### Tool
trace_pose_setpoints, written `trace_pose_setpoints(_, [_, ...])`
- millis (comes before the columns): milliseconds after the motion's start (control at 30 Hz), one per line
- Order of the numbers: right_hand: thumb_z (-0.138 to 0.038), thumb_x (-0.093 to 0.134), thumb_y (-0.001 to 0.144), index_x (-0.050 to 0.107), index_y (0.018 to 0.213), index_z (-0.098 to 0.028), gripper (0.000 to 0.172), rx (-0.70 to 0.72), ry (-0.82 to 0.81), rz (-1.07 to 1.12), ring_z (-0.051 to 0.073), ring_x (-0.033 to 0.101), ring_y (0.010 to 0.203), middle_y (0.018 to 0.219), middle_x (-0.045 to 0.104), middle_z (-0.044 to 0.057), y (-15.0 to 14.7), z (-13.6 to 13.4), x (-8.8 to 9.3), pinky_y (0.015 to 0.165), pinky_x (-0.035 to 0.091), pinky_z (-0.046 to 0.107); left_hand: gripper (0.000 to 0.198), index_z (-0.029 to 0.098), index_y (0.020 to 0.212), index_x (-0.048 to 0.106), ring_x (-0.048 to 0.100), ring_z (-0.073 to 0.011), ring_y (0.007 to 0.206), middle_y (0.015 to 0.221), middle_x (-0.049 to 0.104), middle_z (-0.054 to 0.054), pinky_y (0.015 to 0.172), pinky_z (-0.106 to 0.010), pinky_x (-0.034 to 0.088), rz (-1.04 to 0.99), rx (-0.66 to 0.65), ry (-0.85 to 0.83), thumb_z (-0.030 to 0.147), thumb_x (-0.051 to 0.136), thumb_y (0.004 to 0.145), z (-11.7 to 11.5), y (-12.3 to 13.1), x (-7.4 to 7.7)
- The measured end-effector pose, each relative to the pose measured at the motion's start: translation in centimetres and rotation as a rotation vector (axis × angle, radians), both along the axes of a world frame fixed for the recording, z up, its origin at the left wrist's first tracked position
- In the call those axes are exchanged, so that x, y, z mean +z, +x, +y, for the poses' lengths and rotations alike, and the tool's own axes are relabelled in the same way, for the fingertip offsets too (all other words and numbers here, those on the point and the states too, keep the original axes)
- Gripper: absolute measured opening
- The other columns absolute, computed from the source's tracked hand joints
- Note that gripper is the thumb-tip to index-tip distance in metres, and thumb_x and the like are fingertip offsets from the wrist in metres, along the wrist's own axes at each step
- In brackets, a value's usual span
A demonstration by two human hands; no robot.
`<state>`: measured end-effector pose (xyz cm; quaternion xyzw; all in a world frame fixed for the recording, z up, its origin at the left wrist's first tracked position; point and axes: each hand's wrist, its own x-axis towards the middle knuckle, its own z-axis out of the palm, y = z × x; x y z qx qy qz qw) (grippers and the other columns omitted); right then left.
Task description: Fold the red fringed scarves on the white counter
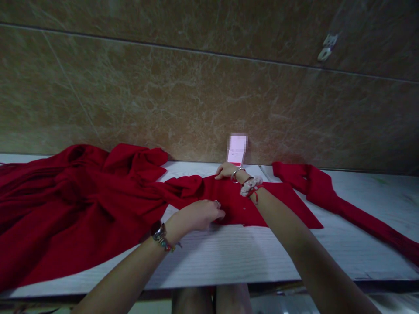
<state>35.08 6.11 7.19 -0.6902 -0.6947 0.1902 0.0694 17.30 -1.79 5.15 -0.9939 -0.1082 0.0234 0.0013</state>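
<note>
A red garment (75, 205) lies bunched over the left of the table, and a flatter red part (278, 198) of the same colour stretches rightward under my hands. My left hand (206, 213) is closed at the near edge of this flat cloth, its fingertips pinching the fabric. Across from it, my right hand (226, 170) reaches to the far edge, with fingers bent down on the cloth there. A small pale dot shows on the red fabric between my wrists. What lies beneath the fingers is hidden.
A lit phone (237, 150) leans against the brown tiled wall (196, 96) just beyond my right hand. To the right lies a long red strip (337, 203) of cloth on the white table (209, 261). White fittings (326, 48) are on the wall.
</note>
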Motion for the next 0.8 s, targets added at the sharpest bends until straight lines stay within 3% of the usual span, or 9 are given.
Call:
trace_pose_setpoints(133, [-0.015,0.064,0.069,0.068,0.090,-0.013,0.022,0.006,0.057,0.006,0.012,0.060,0.073,0.086,0.069,0.004,0.0,0.0,-0.5,0.059,0.044,0.017,0.028,0.020,0.097,0.059,0.058,-0.0161,0.076,0.089,0.062,-0.004,0.063,-0.023,0.044,0.026,0.026,-0.104,0.006,0.052,0.074,0.4,-0.4,0.3])
trace_pose_setpoints(267, [-0.014,0.058,0.074,0.065,0.094,-0.013,0.021,0.051,0.124,-0.004,0.011,0.060,0.077,0.089,0.068,0.004,-0.2,-0.4,-1.7,0.067,0.044,0.017,0.021,0.018,0.100,0.059,0.059,-0.0164,0.076,0.087,0.064,-0.004,0.065,-0.024,0.045,0.027,0.054,-0.188,0.023,0.052,0.081,1.0,-0.3,0.6])
trace_pose_setpoints(367, [-0.015,0.054,0.078,0.062,0.099,-0.013,0.023,0.066,0.191,-0.041,0.013,0.059,0.083,0.094,0.066,0.007,0.4,-0.9,-2.7,0.074,0.044,0.022,0.027,0.016,0.103,0.058,0.058,-0.0174,0.084,0.096,0.062,-0.007,0.074,-0.026,0.045,-0.103,0.158,-0.128,0.031,0.040,0.088,1.5,0.4,0.0])
trace_pose_setpoints(467, [-0.016,0.050,0.081,0.063,0.095,-0.012,0.020,0.068,0.246,-0.086,0.016,0.057,0.089,0.095,0.065,0.011,1.5,-1.8,-3.6,0.082,0.042,0.028,0.037,0.014,0.116,0.052,0.050,-0.0229,0.106,0.119,0.051,-0.013,0.087,-0.033,0.041,-0.206,0.347,-0.001,0.035,0.035,0.090,1.8,0.9,-1.5])
trace_pose_setpoints(600, [-0.017,0.052,0.080,0.060,0.098,-0.010,0.021,0.050,0.308,-0.128,0.019,0.053,0.097,0.102,0.060,0.015,2.7,-2.9,-5.2,0.087,0.040,0.032,0.058,0.022,0.135,0.030,0.021,-0.0344,0.128,0.143,0.023,-0.013,0.097,-0.049,0.029,-0.024,0.537,-0.083,0.052,0.034,0.085,2.2,0.8,-2.9])
trace_pose_setpoints(700, [-0.016,0.047,0.082,0.058,0.101,-0.010,0.023,0.038,0.414,-0.129,0.019,0.051,0.099,0.103,0.058,0.014,3.0,-3.6,-6.6,0.089,0.039,0.033,0.066,0.028,0.138,0.019,0.022,-0.0378,0.127,0.146,0.010,-0.011,0.095,-0.053,0.028,0.126,0.657,-0.180,0.059,0.033,0.082,2.1,0.5,-2.4])
trace_pose_setpoints(800, [-0.014,0.044,0.082,0.057,0.103,-0.008,0.025,0.008,0.501,-0.093,0.019,0.051,0.100,0.103,0.058,0.014,3.0,-4.1,-7.2,0.092,0.038,0.032,0.069,0.023,0.138,0.022,0.031,-0.0375,0.123,0.144,0.012,-0.016,0.094,-0.049,0.032,0.164,0.711,-0.133,0.060,0.035,0.081,1.5,0.3,-1.6])
